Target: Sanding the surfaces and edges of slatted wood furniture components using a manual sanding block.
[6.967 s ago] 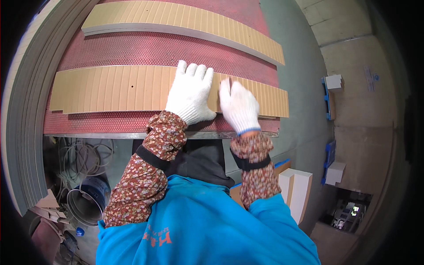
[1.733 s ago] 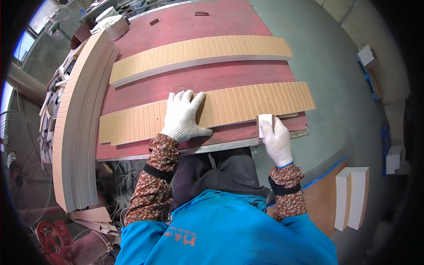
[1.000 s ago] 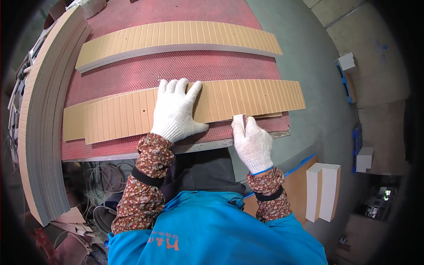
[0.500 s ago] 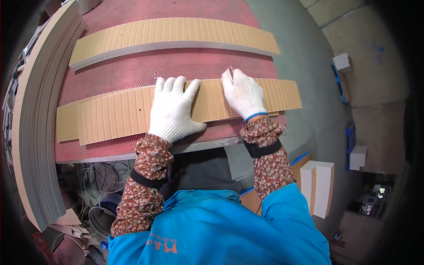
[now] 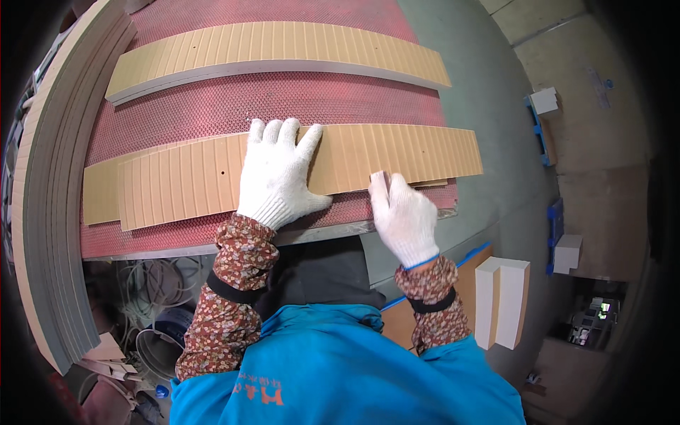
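Observation:
My left hand (image 5: pixel 278 170), in a white knit glove, presses flat on a tan grooved board (image 5: pixel 397 152) with its fingers spread. The board lies crosswise on the red mesh table covering, and another tan board (image 5: pixel 100 195) shows from beneath its left end. At the board's near edge is my right hand (image 5: pixel 407 216), also gloved. Its fingers pinch a small folded piece of sandpaper (image 5: pixel 380 178), pale outside and brownish inside; most of it is hidden in the grip.
Farther back on the red mesh (image 5: pixel 212 113) lies a stack of grooved boards (image 5: pixel 283 46). Long boards (image 5: pixel 53 191) are stacked along the left side. Coiled hoses (image 5: pixel 159 283) and a bucket (image 5: pixel 159 347) sit below the table. White-faced blocks (image 5: pixel 501 301) stand at right.
My right hand has moved from the far edge of the board toward me, down to its near edge, still gripping the sandpaper. My left hand stays pressed in place.

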The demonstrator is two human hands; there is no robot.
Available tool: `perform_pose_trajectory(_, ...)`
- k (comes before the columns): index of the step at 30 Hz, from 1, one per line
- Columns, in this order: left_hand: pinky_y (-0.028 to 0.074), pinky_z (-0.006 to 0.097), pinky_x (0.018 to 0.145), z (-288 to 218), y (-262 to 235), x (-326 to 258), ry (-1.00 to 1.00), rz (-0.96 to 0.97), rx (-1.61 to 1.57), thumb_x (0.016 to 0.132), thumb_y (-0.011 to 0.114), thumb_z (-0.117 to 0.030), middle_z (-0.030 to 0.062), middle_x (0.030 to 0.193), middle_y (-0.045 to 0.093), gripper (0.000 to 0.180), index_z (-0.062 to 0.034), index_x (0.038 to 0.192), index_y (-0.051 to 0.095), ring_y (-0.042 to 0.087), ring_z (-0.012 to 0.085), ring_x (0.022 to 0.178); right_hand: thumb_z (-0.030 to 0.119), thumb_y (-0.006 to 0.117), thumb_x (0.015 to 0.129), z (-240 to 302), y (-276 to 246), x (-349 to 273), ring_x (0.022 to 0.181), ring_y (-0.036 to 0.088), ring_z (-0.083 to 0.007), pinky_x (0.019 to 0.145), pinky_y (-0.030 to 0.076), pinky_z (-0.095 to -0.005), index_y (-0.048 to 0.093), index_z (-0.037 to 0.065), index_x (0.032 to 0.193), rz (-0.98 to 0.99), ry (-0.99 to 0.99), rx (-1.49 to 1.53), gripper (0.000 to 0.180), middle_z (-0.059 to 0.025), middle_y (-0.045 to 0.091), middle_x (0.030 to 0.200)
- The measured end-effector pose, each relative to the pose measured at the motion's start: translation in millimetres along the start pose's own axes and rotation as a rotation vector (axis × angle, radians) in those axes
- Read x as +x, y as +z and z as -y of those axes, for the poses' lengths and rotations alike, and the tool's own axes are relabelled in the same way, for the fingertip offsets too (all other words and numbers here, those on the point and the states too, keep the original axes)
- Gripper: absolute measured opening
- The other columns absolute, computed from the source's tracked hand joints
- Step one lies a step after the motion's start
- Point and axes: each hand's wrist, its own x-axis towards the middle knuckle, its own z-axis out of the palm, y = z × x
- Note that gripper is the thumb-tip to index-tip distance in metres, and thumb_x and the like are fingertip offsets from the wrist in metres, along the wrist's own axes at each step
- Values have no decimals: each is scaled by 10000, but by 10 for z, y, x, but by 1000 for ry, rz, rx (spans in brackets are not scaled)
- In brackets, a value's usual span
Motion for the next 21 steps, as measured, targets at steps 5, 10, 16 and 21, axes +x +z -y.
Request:
perform_pose_trajectory(5, 257, 633, 1298, -8, 0, 2, -8, 13, -5, 612, 946, -530, 200, 1428, 573, 1100, -97, 1543, 552, 500, 403, 1411, 403, 541, 1112, -24, 110, 737, 722, 778, -420, 628, 609, -563, 691, 37, 987, 108, 110, -16, 415, -254, 757, 808)
perform_pose_trajectory(10, 261, 634, 1296, 9, 8, 16, 9, 3, -4, 614, 944, -533, 193, 1414, 581, 1089, -96, 1534, 557, 511, 401, 1403, 423, 495, 1112, -94, 191, 1228, 884, 793, -457, 788, 626, -586, 716, 18, 1042, 106, 84, 24, 466, -278, 781, 899)
perform_pose_trajectory(16, 319, 598, 1242, 47, 112, -12, 68, -173, -27, 590, 935, -477, 172, 1267, 621, 974, -66, 1419, 632, 572, 362, 1259, 442, 477, 1129, -1, 105, 728, 808, 779, -464, 729, 615, -579, 687, 22, 1044, 112, 131, 0, 477, -274, 762, 822)
perform_pose_trajectory(21, 320, 604, 1246, 46, 66, -32, 44, -135, -12, 602, 921, -496, 181, 1305, 615, 989, -68, 1442, 623, 565, 375, 1280, 453, 535, 1118, 29, -2, 113, 733, 756, -465, 667, 584, -598, 644, 47, 955, 96, 173, 62, 451, -261, 723, 729)
